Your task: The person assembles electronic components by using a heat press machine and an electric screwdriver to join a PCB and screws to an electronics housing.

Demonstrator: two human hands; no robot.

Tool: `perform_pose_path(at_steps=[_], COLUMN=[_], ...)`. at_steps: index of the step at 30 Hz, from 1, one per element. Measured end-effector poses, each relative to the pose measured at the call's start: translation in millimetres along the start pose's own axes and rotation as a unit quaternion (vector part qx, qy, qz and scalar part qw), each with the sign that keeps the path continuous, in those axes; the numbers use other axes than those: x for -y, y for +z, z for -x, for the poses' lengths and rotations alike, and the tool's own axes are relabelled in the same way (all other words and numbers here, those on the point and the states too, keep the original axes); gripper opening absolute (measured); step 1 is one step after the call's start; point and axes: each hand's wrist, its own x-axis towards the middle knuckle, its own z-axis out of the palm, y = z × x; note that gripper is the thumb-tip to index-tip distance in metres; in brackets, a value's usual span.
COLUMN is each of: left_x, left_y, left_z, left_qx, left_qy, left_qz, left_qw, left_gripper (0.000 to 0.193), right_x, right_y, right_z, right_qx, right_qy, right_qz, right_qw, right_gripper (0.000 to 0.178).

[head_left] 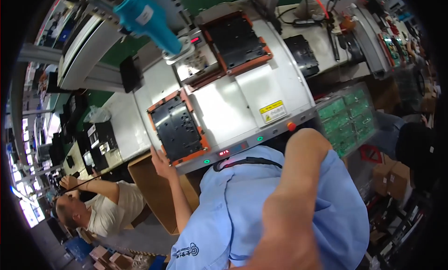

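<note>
At the front left corner of a white bench machine (219,104) is my left hand (162,165), its fingers stretched along the side edge next to an orange-framed fixture (203,138). A black plastic panel (177,128) with small holes lies in that fixture; my hand does not hold it. My right forearm is bent back toward me, and my right hand (284,251) is large and smeared at the lower edge, its fingers hidden. Farther back, a second black panel (235,41) lies in another orange fixture. A teal power tool (149,20) hangs over the machine's metal block.
Green lit buttons (206,161) and a red knob (291,126) line the machine's front. At right are clear-wrapped green circuit boards (345,118) and another black panel (302,54). A cardboard box (156,195) stands below left; a co-worker (105,207) sits beyond it.
</note>
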Motion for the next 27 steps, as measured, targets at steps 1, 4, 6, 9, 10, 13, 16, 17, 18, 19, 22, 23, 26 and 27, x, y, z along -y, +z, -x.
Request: perform_pose_path(at_steps=[1,4,6,9,10,13,16,17,18,19,22,23,26,27], left_x=[4.6,0.7,5.5,0.3,12.7,14.9,9.0,16.0,22.2,22.7,21.0,20.1,19.3,18.0], left_y=[-1.0,-0.9,-8.5,-14.3,-7.3,-7.4,-8.8,-5.0,-4.6,-4.1,-2.0,-1.7,-2.6,-2.8], left_z=[-0.2,3.0,5.6,10.7,7.5,6.4,6.9,7.5,8.2,7.9,7.0,6.7,8.0,8.3], left_qx=[0.018,0.009,0.052,0.040,0.031,0.029,0.033,-0.007,-0.005,-0.002,0.006,0.007,0.004,0.005], left_qy=[-0.025,-0.025,-0.128,-0.092,-0.037,-0.028,-0.053,-0.012,-0.007,-0.008,-0.002,0.000,0.005,0.006], left_qz=[-0.001,-0.019,0.027,0.023,0.011,0.007,-0.022,-0.023,-0.024,-0.024,-0.031,-0.038,-0.040,-0.039], left_qw=[1.000,0.999,0.990,0.995,0.999,0.999,0.998,1.000,1.000,1.000,0.999,0.999,0.999,0.999], left_gripper=[0.042,0.040,0.041,0.041,0.040,0.041,0.041,0.040,0.040,0.041,0.041,0.042,0.043,0.043], right_x=[7.7,38.1,38.9,7.2,10.9,17.7,26.7,26.7,24.6,20.6,15.4,14.0,13.2,13.7], right_y=[7.7,25.1,5.6,-19.5,-16.8,7.3,27.5,31.0,33.5,35.0,38.3,39.0,39.6,39.2], right_z=[13.0,36.3,19.2,81.0,100.9,200.4,272.0,286.7,299.9,309.5,328.9,332.6,341.8,343.5], right_qx=[-0.009,-0.072,-0.051,0.089,0.087,0.097,0.095,0.101,0.096,0.107,0.120,0.126,0.157,0.157], right_qy=[-0.002,0.022,0.395,0.358,0.401,0.517,0.609,0.648,0.649,0.626,0.578,0.554,0.530,0.530], right_qz=[-0.014,0.148,0.182,0.117,0.136,0.140,0.139,0.132,0.133,0.170,0.224,0.239,0.252,0.254], right_qw=[1.000,0.986,0.899,0.922,0.902,0.839,0.775,0.743,0.743,0.754,0.775,0.787,0.794,0.794], right_gripper=[0.019,0.011,0.005,0.030,0.023,0.026,0.021,0.019,0.019,0.016,0.011,0.010,0.012,0.012])
